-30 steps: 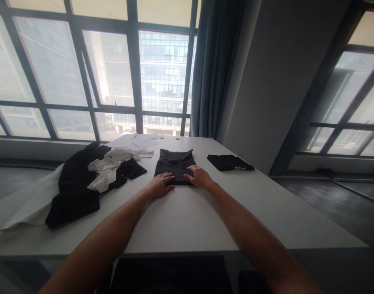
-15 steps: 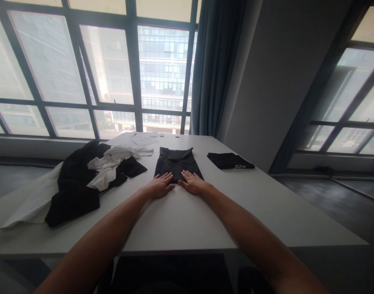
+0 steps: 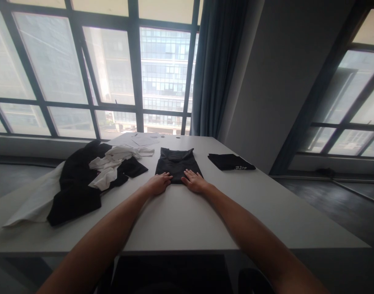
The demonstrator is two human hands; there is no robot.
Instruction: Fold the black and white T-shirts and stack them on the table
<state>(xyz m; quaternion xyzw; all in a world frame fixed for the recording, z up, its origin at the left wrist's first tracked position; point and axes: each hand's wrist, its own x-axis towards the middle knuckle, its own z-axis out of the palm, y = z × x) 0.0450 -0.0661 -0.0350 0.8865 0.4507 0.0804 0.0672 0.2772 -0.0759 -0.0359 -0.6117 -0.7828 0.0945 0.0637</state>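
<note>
Left hand: (image 3: pixel 158 183) palm down, fingers stretched out flat and close together, fingertips on the near left corner of the folded black garment (image 3: pixel 177 164); nothing gripped.
Right hand: (image 3: pixel 194 182) likewise flat and spread, fingertips pressed on the near right corner of the same garment; no grasp visible.
Gap between hands: small, both at the garment's near edge, not touching each other.
Folded black garment: flat rectangle at the middle of the tabletop (image 3: pixel 187 220), towards the far edge; far end slightly rumpled, detail lost in shadow.
Loose pile: black clothing (image 3: pixel 75 185) with white clothing (image 3: pixel 109 165) draped over it, towards the left edge; number of pieces impossible to tell.
White fabric: (image 3: pixel 36 202) spread beneath the pile near the left edge, partly covered by the black cloth.
Second folded piece: black folded shirt (image 3: pixel 230 161) towards the far right corner, well apart from the hands; pale print on its near edge too small to read.
Papers: (image 3: pixel 141 140) sheets at the far edge, washed out by window glare.
Small dark dot: (image 3: pixel 177 137) by the far edge, too small to identify.
Cut off: both forearms leave the picture at the bottom; near edge of the tabletop dark below.
</note>
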